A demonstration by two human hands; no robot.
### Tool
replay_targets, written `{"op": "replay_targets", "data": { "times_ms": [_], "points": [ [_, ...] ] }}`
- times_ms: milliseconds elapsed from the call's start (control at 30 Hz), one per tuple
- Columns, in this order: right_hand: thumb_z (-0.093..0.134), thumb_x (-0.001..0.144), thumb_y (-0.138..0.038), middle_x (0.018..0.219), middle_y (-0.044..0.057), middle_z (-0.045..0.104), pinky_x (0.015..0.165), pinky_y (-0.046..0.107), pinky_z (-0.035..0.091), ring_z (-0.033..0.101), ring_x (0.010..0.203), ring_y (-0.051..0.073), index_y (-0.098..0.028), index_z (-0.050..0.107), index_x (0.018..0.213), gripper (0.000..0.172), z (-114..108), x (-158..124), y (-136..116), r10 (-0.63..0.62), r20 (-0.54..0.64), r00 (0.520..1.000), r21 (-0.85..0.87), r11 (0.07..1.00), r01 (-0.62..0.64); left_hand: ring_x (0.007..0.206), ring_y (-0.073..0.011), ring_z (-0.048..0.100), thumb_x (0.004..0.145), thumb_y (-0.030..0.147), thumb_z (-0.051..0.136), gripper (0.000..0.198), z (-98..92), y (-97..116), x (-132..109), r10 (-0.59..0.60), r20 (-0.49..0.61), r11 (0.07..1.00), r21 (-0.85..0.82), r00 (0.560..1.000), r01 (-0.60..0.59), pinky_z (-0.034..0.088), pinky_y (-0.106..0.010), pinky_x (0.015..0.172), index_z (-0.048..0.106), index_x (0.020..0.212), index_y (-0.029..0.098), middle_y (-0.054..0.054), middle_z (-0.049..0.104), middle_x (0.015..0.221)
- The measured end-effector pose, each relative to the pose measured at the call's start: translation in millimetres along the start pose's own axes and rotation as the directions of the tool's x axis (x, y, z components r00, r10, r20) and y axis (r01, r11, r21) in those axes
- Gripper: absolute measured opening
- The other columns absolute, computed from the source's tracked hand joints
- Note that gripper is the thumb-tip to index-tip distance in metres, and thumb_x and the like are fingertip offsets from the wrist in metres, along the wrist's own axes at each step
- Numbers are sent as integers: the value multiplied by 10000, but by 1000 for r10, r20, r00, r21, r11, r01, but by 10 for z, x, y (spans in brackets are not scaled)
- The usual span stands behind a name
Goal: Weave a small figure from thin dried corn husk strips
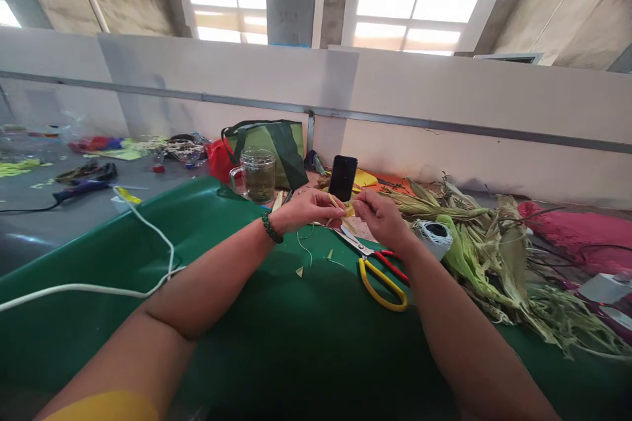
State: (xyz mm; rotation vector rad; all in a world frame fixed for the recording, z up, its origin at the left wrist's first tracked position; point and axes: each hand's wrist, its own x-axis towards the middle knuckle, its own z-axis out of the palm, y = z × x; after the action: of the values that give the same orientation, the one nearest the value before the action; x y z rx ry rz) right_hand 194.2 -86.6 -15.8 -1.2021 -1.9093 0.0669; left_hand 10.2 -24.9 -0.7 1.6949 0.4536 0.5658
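The left hand (313,206) is pinching a small, pale-yellow, husk-like strip (349,210) between thumb and fingers, just above the far part of the smooth, dark-green-covered table (276,342). The right hand (379,216) is facing it closely, fingers drawn narrow; from where I'm standing, I cannot tell whether they are gripping the strip too. It looks thin and dry, so pinching lightly, close to where the hands are meeting, would probably be sparing it from splitting. Metal-bladed scissors with red and yellow handles (382,289) are lying below, blades pointing toward the hands, so the fingers should be staying above those tips. A fine, pale thread (307,251) is curling loosely nearby and could be snagging.
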Motion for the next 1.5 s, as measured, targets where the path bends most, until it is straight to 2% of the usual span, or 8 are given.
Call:
{"op": "replay_targets", "data": {
  "times_ms": [300,467,633,900,1100,1233,1367,1500],
  "points": [
    [367,902,-593,651,16,608,630,292,446,556,605,149,-207,548,800,438,11,41,33,106,55,993,171,979,-114,702,-155,684,544,573,787,536,57,-37,32,-97,-19,970,-225,995,90,534,-271,724,657,747,94,-36,666,659],
    [374,890,-625,640,23,595,596,286,444,541,589,145,-203,554,735,484,-13,27,26,106,39,994,180,977,-112,724,-173,694,530,430,859,476,27,-40,27,-95,-14,960,-267,995,88,534,-279,706,654,792,90,-75,697,766],
    [486,863,-562,594,12,575,531,273,409,516,546,138,-204,561,692,404,-17,5,-24,86,65,994,153,984,-95,710,-140,664,583,373,841,382,23,-23,6,-60,19,984,-168,998,62,518,-266,700,681,810,110,-57,696,741],
    [521,830,-578,533,-1,529,494,268,364,449,493,120,-204,522,622,428,48,-6,-69,120,-70,990,168,980,-107,589,-78,565,651,395,788,321,-27,-7,14,46,45,996,68,998,-49,436,-194,568,696,720,95,-33,663,642],
    [481,813,-670,548,10,583,509,264,432,512,494,121,-187,587,607,536,79,31,-35,136,177,975,298,936,-185,620,-95,603,613,505,783,471,-13,-53,31,17,-133,996,-80,991,-28,495,-228,622,646,834,112,-11,648,668],
    [539,833,-555,561,4,599,502,254,404,502,493,117,-189,645,658,419,62,-4,-88,80,169,982,270,955,-124,598,-89,583,609,492,788,470,-15,-72,37,47,-57,999,-18,997,-48,469,-211,584,649,828,100,-10,632,640],
    [547,846,-422,483,-14,523,502,253,334,438,476,105,-185,575,526,400,0,-40,-103,58,154,986,69,995,-69,557,-80,556,603,423,809,419,-42,-91,61,58,-14,998,-20,998,-58,452,-207,558,653,802,89,-7,618,597],
    [535,852,-384,480,-22,515,507,248,324,431,475,100,-184,541,507,399,-58,-45,-76,75,233,970,31,996,-85,547,-74,548,601,394,814,387,-80,-88,78,30,13,999,-21,999,-30,457,-205,558,655,764,81,-9,607,604]
  ]
}}
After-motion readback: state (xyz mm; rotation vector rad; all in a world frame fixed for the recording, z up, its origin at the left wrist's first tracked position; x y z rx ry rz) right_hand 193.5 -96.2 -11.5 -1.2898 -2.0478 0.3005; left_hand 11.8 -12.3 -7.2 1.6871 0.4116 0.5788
